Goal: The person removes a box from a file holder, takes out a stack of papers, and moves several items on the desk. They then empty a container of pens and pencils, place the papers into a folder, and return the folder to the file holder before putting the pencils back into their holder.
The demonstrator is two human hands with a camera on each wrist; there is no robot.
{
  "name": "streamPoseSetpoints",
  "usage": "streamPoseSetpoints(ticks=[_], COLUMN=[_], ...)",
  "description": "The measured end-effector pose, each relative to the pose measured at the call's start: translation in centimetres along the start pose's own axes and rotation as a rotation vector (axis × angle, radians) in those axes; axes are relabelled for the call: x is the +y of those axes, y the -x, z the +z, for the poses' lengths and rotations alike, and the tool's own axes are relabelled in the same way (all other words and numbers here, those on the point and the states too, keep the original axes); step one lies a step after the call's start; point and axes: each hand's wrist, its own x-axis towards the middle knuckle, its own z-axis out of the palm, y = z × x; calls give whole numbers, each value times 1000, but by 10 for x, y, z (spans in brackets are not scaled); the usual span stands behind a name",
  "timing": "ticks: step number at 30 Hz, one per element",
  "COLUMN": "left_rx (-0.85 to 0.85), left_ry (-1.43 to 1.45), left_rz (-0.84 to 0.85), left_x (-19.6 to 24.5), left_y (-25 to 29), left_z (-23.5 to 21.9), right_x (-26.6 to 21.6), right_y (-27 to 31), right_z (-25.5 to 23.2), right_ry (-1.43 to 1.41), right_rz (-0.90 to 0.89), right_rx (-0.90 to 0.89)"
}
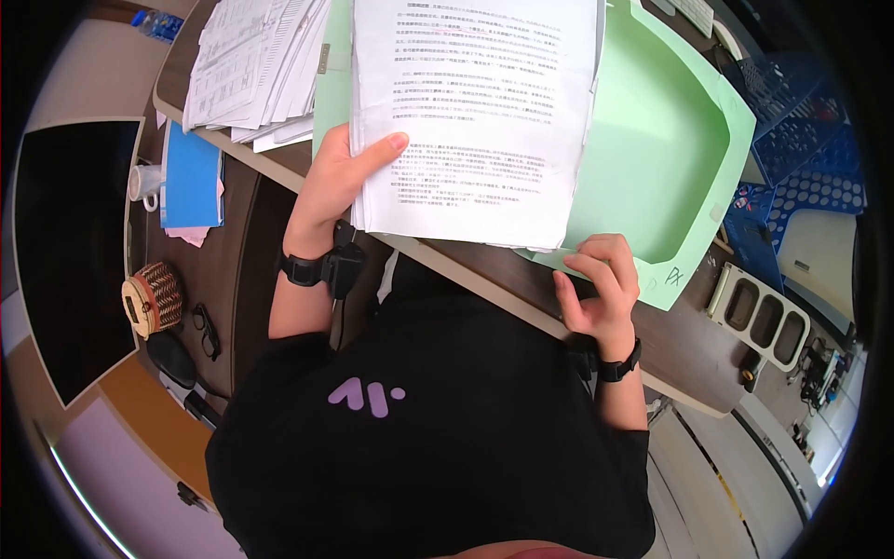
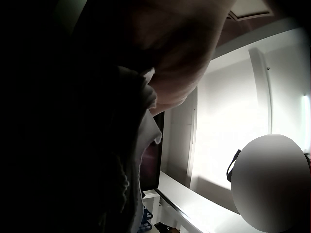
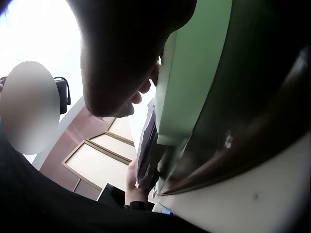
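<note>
A thick stack of printed papers (image 1: pixel 475 121) is held up at its left edge by my left hand (image 1: pixel 340 177), thumb on the top sheet and the other fingers hidden beneath. Under and to the right of it lies a light green file box (image 1: pixel 643 140), its inside showing. At the box's near edge, below the stack's lower right corner, is my right hand (image 1: pixel 605 279), fingers loosely bent and thumb apart from them. In the right wrist view, the right fingers (image 3: pixel 138 94) are beside the green box wall (image 3: pixel 189 73). Paper edges (image 2: pixel 146 131) hang dark in the left wrist view.
More loose papers (image 1: pixel 251 65) are piled at the table's left. Beyond them sit a blue folder (image 1: pixel 191 177), a white mug (image 1: pixel 142 183), a woven basket (image 1: pixel 154 300) and glasses (image 1: pixel 206 331). A beige three-slot holder (image 1: pixel 759 317) and blue racks (image 1: pixel 792 102) stand at the right.
</note>
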Motion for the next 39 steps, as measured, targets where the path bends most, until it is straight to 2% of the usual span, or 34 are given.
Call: streamPoseSetpoints(ticks=[12,39], left_rx=[-7,-60], left_ry=[-29,-77], left_rz=[30,-78], left_x=[-1,9], left_y=[3,-10], left_z=[-7,-6], right_x=[3,4], right_y=[1,5], right_z=[0,-2], right_ry=[-8,-11], right_rz=[10,14], right_rx=[18,28])
